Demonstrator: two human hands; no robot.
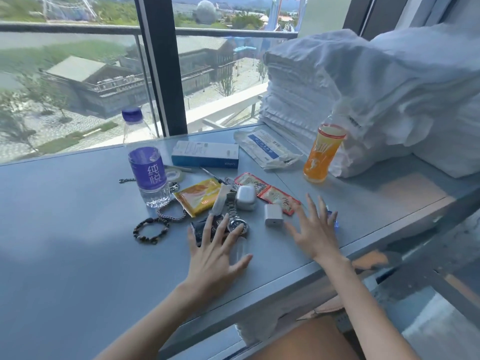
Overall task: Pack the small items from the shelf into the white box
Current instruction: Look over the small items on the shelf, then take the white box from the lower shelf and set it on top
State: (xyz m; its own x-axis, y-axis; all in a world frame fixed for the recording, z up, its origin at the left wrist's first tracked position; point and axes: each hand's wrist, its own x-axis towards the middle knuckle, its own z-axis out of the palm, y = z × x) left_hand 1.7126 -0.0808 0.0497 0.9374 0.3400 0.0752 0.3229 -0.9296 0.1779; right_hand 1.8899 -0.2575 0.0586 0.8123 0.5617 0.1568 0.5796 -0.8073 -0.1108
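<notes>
- Small items (235,201) lie in a loose cluster at the middle of the grey shelf (78,229), which runs along a window (78,74).
- At the cluster's left edge is a dark beaded bracelet (150,231), with a silver chain bracelet (171,213) just beside it, nearer the window.
- A water bottle (146,162) with a purple cap and label stands upright behind the chain bracelet, and a clear tape roll (175,174) lies flat at its right.
- A blue-and-white carton (205,154) lies on its side farther back.
- A yellow sachet (198,200) lies flat in front of the carton.
- The left hand (218,258) is spread flat, fingers straight and apart, holding nothing. Its fingertips reach over a dark flat item (198,229) and a metal watch (235,219); whether they touch either one cannot be told.
- A white earbud case (245,197) sits behind the watch, and a white charger cube (273,215) sits just right of it.
- Red sachets (270,194) lie behind the cube.
- A clear packet (267,148) with a blue label lies near the window.
- The right hand (315,233) is also spread wide with straight fingers and grips nothing; a small blue object (335,222) shows at its fingers.
- An orange bottle (323,154) stands upright, touching a tall stack of white towels (337,81).
</notes>
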